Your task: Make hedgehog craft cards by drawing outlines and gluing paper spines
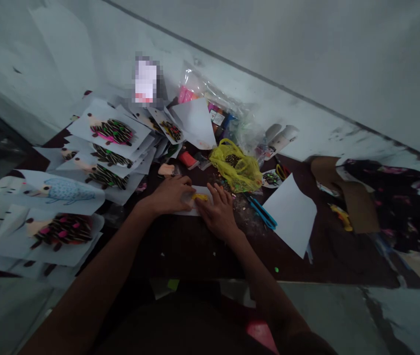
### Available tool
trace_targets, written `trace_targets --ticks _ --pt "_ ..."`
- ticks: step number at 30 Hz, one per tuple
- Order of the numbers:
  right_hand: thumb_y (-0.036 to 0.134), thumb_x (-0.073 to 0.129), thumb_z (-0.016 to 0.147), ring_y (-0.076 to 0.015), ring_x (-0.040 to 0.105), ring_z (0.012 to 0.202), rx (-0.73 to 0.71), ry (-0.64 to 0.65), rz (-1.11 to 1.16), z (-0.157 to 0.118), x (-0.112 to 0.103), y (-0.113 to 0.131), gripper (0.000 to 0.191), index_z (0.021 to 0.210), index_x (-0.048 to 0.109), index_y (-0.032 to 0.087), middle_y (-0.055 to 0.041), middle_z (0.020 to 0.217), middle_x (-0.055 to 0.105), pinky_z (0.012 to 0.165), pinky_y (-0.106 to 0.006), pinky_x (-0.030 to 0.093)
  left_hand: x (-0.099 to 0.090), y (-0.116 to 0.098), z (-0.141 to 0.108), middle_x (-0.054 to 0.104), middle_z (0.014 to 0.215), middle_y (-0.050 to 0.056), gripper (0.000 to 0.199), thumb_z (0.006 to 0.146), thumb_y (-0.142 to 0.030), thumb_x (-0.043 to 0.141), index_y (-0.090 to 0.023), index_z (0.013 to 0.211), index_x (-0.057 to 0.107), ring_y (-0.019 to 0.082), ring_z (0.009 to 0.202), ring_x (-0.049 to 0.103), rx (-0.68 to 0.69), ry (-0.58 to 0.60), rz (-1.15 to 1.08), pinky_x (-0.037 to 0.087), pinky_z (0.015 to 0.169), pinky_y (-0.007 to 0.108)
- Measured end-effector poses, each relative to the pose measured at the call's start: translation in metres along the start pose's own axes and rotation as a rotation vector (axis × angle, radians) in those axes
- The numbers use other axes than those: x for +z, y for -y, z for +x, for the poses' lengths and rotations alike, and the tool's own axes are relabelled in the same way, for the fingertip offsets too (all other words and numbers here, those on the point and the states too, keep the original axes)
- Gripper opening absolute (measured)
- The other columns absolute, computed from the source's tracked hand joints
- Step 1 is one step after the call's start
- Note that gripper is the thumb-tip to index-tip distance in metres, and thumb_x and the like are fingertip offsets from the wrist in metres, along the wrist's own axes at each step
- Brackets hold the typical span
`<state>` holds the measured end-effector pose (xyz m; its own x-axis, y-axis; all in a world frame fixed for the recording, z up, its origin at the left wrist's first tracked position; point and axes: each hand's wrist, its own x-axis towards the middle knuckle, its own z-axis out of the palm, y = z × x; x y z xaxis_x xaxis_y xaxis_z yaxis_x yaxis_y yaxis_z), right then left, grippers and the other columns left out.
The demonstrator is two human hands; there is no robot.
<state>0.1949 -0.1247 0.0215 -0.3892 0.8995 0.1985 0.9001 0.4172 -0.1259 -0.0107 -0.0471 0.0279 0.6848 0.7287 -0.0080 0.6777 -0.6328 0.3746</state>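
My left hand [171, 195] and my right hand [215, 209] sit close together on a small white paper [187, 204] on the dark tabletop [195, 251]. The fingers of my left hand curl over the paper's left part. The fingertips of my right hand spread near a small yellow piece [199, 197] lying on the paper. Just above my left hand lies a small peach-coloured paper scrap [166, 169]. A yellow mesh bag [235, 167] sits beyond my right hand.
Paper sheets with hedgehog collages [111, 132] and a fish drawing [69, 191] pile up on the left. Blue-handled scissors [263, 213] and a white sheet [290, 214] lie to the right. A plastic bag of supplies [210, 98] leans against the wall [306, 64]. Patterned cloth [391, 202] lies far right.
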Motion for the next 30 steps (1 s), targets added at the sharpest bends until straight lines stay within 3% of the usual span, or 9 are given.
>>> trace_targets --ticks 9,19,26,30 --pt "0.034 0.058 0.096 -0.0321 0.026 0.148 0.051 -0.01 0.046 -0.007 0.0 0.003 0.029 0.122 0.07 0.032 -0.0079 0.158 0.036 0.115 -0.054 0.027 0.0 -0.001 -0.001 0.062 0.122 0.008 0.041 0.078 -0.041 0.071 -0.025 0.115 0.071 0.029 0.112 0.057 0.0 -0.017 -0.013 0.041 0.093 0.041" --pt "0.034 0.057 0.096 -0.0299 0.03 0.146 0.058 -0.034 -0.018 -0.011 0.006 0.022 0.029 0.123 0.067 0.028 -0.0089 0.152 0.045 0.115 -0.051 0.028 0.001 -0.002 -0.001 0.062 0.123 0.008 0.042 0.076 -0.038 0.071 -0.024 0.115 0.071 0.028 0.11 0.058 -0.006 -0.022 -0.003 0.041 0.092 0.04" --pt "0.035 0.054 0.098 -0.0309 0.028 0.146 0.077 -0.029 -0.061 -0.013 0.013 0.036 0.035 0.127 0.063 0.019 -0.0153 0.152 0.045 0.115 -0.051 0.026 0.002 -0.001 -0.001 0.062 0.121 0.009 0.041 0.078 -0.038 0.069 -0.024 0.117 0.071 0.028 0.108 0.059 0.009 -0.027 0.0 0.043 0.091 0.039" --pt "0.036 0.056 0.097 -0.0319 0.029 0.146 0.11 -0.039 -0.029 -0.017 0.01 0.037 0.034 0.129 0.064 0.025 -0.0125 0.154 0.043 0.114 -0.052 0.027 0.001 -0.001 -0.002 0.062 0.121 0.008 0.036 0.081 -0.038 0.067 -0.026 0.115 0.072 0.027 0.108 0.059 0.011 -0.036 -0.005 0.042 0.092 0.039"
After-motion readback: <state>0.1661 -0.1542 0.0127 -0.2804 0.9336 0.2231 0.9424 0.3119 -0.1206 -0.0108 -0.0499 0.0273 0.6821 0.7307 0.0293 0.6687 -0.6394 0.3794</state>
